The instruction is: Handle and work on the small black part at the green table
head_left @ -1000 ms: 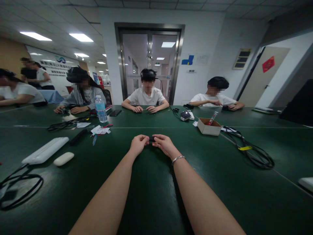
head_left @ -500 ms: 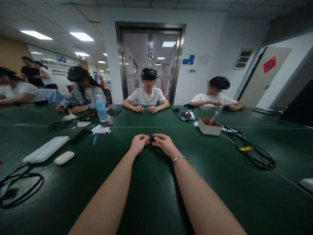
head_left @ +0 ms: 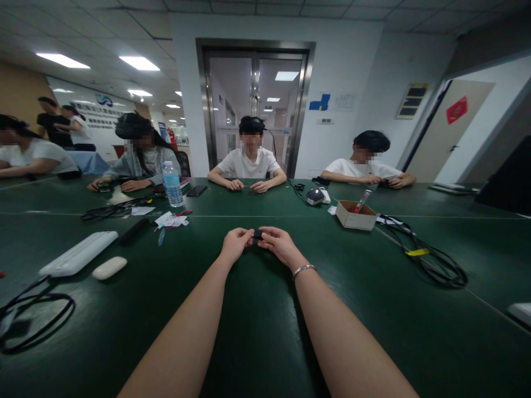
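A small black object [head_left: 258,235] is held between my two hands, just above the green table [head_left: 257,309]. Its exact kind is too small to tell. My left hand [head_left: 238,243] pinches its left end with thumb and fingertips. On the other end, the thumb and fingers of my right hand [head_left: 280,243] are closed, with a silver bracelet [head_left: 304,271] around that wrist. The fingers hide part of the object.
Left stand a white case [head_left: 78,254], a cream oval case [head_left: 109,268], cables and a water bottle [head_left: 171,185]. Right are a small cardboard box [head_left: 355,215] and coiled black cable [head_left: 440,265]. Several people sit across the table, one person [head_left: 251,160] directly opposite.
Both hands stay almost in place. The metallic-looking bit by my left fingertips no longer shows, and the black object now reaches those fingers. Co-workers' hands across the table shifted slightly.
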A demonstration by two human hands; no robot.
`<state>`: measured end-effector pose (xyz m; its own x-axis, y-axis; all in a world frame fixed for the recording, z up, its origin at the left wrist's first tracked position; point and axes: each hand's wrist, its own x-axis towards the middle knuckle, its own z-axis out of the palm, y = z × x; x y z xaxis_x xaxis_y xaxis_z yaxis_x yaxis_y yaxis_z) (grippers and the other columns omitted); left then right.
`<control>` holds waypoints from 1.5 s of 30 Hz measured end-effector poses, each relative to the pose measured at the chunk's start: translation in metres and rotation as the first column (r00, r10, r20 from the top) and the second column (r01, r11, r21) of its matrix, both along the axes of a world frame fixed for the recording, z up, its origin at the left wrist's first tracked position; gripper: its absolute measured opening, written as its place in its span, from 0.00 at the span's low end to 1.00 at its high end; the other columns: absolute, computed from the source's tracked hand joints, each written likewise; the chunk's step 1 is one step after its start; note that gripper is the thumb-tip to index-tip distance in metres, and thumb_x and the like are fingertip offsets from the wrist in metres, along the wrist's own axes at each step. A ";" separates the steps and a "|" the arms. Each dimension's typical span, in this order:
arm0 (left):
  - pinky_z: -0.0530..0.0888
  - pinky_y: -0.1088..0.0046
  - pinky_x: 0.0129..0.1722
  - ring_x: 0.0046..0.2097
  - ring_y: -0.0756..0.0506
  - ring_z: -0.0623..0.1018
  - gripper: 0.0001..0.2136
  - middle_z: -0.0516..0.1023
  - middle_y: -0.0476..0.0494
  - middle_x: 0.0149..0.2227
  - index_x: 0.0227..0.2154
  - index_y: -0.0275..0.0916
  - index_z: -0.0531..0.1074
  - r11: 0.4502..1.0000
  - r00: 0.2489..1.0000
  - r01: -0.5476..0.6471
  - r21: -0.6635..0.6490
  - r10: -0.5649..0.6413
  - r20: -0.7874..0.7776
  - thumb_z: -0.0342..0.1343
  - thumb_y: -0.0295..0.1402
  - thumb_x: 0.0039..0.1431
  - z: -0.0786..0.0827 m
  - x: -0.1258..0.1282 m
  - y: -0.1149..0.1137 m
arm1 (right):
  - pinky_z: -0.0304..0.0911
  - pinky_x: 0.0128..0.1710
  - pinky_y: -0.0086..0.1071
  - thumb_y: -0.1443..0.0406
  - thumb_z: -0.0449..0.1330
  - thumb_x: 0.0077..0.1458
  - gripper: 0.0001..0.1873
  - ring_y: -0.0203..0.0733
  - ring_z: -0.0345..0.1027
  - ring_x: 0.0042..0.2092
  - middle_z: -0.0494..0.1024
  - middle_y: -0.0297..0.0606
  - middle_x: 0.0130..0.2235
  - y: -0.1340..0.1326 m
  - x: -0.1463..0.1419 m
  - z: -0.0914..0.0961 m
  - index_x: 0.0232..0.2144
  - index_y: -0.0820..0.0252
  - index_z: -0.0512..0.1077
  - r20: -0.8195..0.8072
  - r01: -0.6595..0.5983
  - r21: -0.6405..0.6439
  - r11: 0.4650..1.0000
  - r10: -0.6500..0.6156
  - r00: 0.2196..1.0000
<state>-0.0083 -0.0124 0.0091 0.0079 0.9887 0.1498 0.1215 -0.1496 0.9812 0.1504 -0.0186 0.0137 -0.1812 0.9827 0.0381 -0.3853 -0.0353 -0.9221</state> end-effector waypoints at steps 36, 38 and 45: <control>0.62 0.81 0.19 0.21 0.54 0.66 0.10 0.67 0.51 0.22 0.37 0.36 0.69 0.998 0.997 0.067 -0.007 -0.067 -0.032 0.46 0.33 0.57 -0.002 0.007 0.000 | 0.64 0.19 0.22 0.72 0.58 0.55 0.02 0.33 0.66 0.20 0.71 0.37 0.20 0.001 -0.002 0.002 0.31 0.69 0.71 0.067 0.013 -0.038 0.999 -0.010 0.998; 0.63 0.81 0.20 0.22 0.54 0.66 0.10 0.68 0.51 0.23 0.38 0.36 0.69 0.998 0.998 0.061 -0.016 -0.061 -0.024 0.47 0.33 0.56 -0.002 0.007 0.000 | 0.64 0.19 0.22 0.71 0.59 0.55 0.02 0.33 0.66 0.20 0.71 0.37 0.20 0.001 -0.002 0.002 0.31 0.68 0.71 0.068 0.017 -0.038 0.999 -0.015 0.998; 0.62 0.82 0.18 0.21 0.54 0.65 0.11 0.67 0.50 0.25 0.39 0.38 0.70 1.000 0.998 0.029 0.001 -0.029 -0.048 0.48 0.33 0.56 -0.002 0.008 -0.003 | 0.65 0.20 0.23 0.69 0.62 0.52 0.04 0.33 0.66 0.20 0.71 0.37 0.20 0.001 -0.003 0.002 0.30 0.67 0.71 0.067 0.003 -0.025 1.000 -0.001 0.998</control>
<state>-0.0003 -0.0149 0.0074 0.0437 0.9876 0.1505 0.1640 -0.1557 0.9741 0.1478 -0.0171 0.0153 -0.1807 0.9835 0.0011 -0.3230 -0.0583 -0.9446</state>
